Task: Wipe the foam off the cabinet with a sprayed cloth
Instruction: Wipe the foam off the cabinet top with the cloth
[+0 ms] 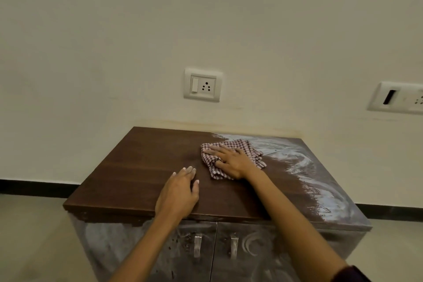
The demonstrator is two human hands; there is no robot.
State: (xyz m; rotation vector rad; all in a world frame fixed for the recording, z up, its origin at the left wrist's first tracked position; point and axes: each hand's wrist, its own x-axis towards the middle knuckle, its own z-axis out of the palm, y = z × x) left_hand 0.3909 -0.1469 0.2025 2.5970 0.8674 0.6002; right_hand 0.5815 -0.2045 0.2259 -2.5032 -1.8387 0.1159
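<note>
Two hands work for us: right hand pressed flat, fingers spread, on the crumpled checked cloth atop the dark wood-grain cabinet; left hand rests flat; streaky white foam covers the right side.

A cream wall carries 2 socket plates above black skirting.
</note>
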